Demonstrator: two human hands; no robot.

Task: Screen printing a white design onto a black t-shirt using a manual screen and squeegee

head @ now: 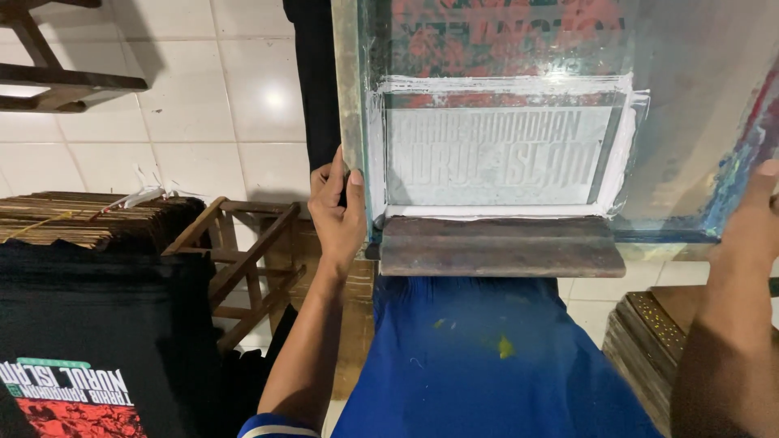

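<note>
Wooden squeegee (501,246) lies across the near edge of my printing screen (519,122), w/ white ink smeared around the stencil panel above it. My left hand (337,207) grips the screen's left frame edge, fingers wrapped round it, thumb on top. My right hand (751,215) is at the right frame edge, mostly cut off by the pic border; can't tell how far it's closed. Black printed shirt (81,357) lies near left, on a stack of boards (73,219). Blue cloth (487,357) sits below the squeegee.
</note>
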